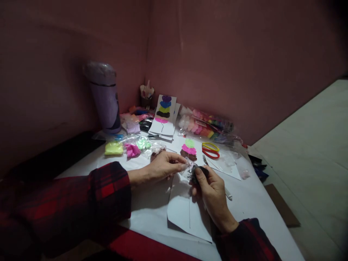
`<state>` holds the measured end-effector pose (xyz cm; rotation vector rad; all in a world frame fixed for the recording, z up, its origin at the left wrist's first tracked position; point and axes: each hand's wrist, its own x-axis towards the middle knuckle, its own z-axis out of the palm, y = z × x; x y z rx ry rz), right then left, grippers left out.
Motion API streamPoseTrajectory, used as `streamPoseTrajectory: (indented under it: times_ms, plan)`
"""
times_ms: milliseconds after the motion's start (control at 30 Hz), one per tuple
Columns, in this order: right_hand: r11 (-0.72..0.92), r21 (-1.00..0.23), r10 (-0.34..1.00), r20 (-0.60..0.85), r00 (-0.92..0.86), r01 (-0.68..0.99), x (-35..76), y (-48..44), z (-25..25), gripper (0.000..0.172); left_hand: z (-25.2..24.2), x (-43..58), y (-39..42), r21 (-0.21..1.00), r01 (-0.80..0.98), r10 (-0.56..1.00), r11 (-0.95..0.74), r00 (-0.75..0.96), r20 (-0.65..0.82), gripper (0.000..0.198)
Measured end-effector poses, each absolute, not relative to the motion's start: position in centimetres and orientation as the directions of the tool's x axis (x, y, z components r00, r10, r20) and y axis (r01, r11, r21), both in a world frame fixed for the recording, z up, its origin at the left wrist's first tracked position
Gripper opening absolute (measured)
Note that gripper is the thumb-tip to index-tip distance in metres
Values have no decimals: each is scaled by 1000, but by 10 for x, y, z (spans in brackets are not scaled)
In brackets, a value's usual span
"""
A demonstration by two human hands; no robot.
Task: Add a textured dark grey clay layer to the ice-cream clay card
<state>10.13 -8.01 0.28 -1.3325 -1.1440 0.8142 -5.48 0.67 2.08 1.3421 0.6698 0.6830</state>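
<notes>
A dark lump (205,172) is sitting in the right hand (213,187), whose fingers are gripping it above a white sheet (181,208). A clear wrapper (187,170) is showing at the lump's left side, and the left hand (162,166) is pinching it between thumb and fingers. A thin line is running down the sheet, which is lying on the white desk (148,221). Beyond the hands, a paper with green, pink and brown bands (188,149) is lying near red-and-yellow scissors (210,150). Yellow (113,148) and pink packets (132,150) are resting to the left. Farther back, a card with coloured bands (163,113) is leaning between a purple tumbler (104,103) and a bag of coloured packets (199,125).
</notes>
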Motion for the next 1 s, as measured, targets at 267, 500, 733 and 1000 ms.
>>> streamPoseTrajectory:
  times_ms: [267,500,733,1000]
  plan:
    - [115,-965,954,173,244,234,99,-82,9,34,20,-54,8,995,-29,747,100,663,-55,15]
    - [134,-950,962,193,194,280,101,-81,5,33,20,-54,8,993,-69,756,100,654,-31,21]
    - [140,-954,961,195,196,265,98,-82,9,34,23,-55,5,999,-21,747,44,665,-19,37]
    - [161,-929,962,223,159,334,102,-81,4,30,24,-54,4,994,-102,735,42,677,38,13]
